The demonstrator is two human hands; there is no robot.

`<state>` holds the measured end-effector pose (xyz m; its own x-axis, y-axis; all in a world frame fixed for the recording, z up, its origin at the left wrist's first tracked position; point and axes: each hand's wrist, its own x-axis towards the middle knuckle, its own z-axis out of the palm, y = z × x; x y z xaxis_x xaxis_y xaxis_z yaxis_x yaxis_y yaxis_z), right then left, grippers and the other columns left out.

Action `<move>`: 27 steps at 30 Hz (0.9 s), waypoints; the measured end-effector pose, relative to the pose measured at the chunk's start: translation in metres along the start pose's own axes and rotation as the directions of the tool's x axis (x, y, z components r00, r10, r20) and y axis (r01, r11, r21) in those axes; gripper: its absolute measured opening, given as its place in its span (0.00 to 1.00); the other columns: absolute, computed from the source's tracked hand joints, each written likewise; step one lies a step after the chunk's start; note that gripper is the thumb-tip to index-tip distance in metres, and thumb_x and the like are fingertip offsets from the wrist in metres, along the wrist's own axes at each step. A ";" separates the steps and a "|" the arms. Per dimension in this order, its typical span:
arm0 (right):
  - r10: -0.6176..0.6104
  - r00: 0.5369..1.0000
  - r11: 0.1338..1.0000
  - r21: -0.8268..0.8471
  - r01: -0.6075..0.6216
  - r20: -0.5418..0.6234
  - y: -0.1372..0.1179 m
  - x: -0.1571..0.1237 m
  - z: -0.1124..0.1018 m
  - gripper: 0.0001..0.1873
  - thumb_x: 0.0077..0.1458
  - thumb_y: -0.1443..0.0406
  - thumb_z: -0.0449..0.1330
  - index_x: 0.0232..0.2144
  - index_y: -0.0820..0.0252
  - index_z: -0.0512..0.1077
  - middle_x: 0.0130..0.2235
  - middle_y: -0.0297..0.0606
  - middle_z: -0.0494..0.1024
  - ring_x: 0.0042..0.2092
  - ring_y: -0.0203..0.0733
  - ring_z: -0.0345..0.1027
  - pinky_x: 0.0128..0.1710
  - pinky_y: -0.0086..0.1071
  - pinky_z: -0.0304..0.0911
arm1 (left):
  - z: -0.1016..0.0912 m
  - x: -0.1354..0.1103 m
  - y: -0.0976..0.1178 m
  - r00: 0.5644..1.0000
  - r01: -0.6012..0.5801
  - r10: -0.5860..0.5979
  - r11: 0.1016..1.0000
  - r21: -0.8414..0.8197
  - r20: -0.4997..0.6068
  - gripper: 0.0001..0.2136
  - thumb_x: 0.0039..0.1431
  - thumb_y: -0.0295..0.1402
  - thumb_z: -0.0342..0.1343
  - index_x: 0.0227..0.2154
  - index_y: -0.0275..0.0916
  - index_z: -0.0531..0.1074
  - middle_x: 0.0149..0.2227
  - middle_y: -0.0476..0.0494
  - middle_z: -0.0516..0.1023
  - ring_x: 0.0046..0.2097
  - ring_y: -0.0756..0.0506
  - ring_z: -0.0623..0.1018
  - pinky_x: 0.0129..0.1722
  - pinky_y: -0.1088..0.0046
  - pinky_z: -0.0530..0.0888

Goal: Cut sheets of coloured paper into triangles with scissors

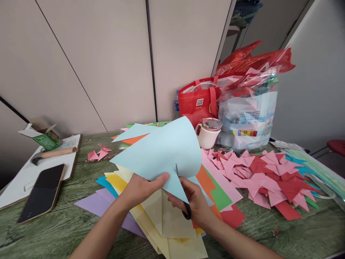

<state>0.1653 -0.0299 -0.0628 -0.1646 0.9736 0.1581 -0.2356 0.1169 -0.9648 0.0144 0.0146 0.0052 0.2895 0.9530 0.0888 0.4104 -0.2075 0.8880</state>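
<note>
- Light blue sheet is held in the air over a pile of coloured paper, roughly midway between left and right edges of the counter, well in from the far edge.
- Sheet is gripped by the left hand: thumb laid on top, fingers clamped on the paper, the ones underneath hidden.
- Scissors are held by the right hand, fingers closed around the black handle; blades are mostly covered by paper, so their opening cannot be told.
- Slit is seen in the sheet, pointed flap beside it; step in hand is judged to be cutting.
- For a clean line, sheet is best held taut by the left thumb near the slit, fingertips out of the blade path.
- Sheet is best turned into the blades, not the wrist twisted; curled paper could be creased.
- Pile below is best cleared by the lower blade.
- Pink and red folded pieces are spread toward the right edge; phone is placed by the left edge, white mug near the far edge.
</note>
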 end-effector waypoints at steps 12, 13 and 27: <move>0.036 0.998 0.999 0.037 -0.034 -0.055 -0.003 0.000 0.005 0.13 0.40 0.60 0.66 0.27 0.60 0.69 0.21 0.30 0.69 0.20 0.31 0.59 0.18 0.25 0.60 | 0.000 -0.001 -0.001 0.999 0.024 -0.022 0.999 -0.036 0.034 0.20 0.50 0.41 0.55 0.45 0.38 0.68 0.44 0.42 0.76 0.45 0.39 0.74 0.43 0.61 0.72; 0.038 0.998 0.998 0.045 -0.035 -0.059 -0.002 0.000 0.005 0.13 0.40 0.60 0.66 0.26 0.60 0.69 0.20 0.30 0.69 0.20 0.31 0.59 0.18 0.25 0.60 | 0.000 -0.001 -0.001 0.999 0.024 -0.023 0.999 -0.036 0.031 0.19 0.50 0.41 0.55 0.44 0.38 0.68 0.44 0.42 0.76 0.45 0.39 0.74 0.43 0.60 0.72; 0.052 0.995 0.996 0.070 -0.045 -0.087 -0.012 0.001 0.006 0.06 0.43 0.64 0.62 0.25 0.59 0.69 0.18 0.28 0.65 0.20 0.31 0.55 0.19 0.26 0.59 | -0.007 0.002 0.011 0.996 -0.025 0.049 0.953 -0.301 0.072 0.08 0.53 0.38 0.53 0.25 0.41 0.70 0.19 0.50 0.74 0.22 0.46 0.74 0.26 0.68 0.74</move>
<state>0.1617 -0.0312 -0.0500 -0.0921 0.9917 0.0892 -0.2945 0.0584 -0.9539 0.0133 0.0158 0.0182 0.3707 0.9234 0.0996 0.1236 -0.1554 0.9801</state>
